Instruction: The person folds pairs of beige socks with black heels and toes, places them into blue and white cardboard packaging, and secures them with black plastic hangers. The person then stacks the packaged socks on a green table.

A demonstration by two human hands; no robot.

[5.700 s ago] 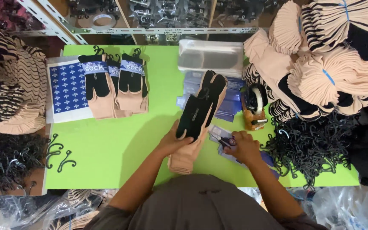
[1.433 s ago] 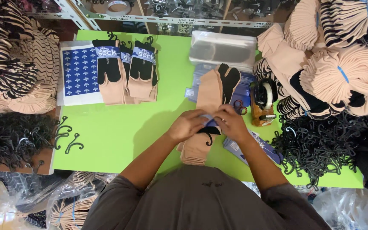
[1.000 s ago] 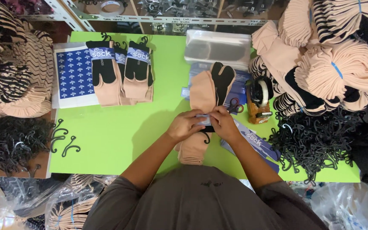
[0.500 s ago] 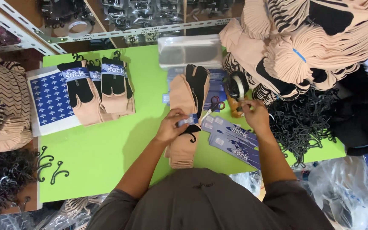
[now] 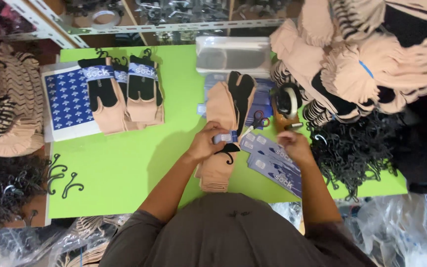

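On the green worktop (image 5: 139, 163), the left hand (image 5: 206, 143) pinches a beige sock pair (image 5: 221, 128) at centre. At three o'clock, the right hand (image 5: 292, 144) hovers over blue labels (image 5: 273, 165), its grip unclear.

A bright green table (image 5: 139, 163) fills the frame's middle. On it lie finished sock pairs (image 5: 122, 91) and a blue patterned sheet (image 5: 67, 101) at upper left, black hooks (image 5: 63, 175) lower left, a clear plastic box (image 5: 233, 54) top centre, and blue labels (image 5: 273, 160) right of centre.
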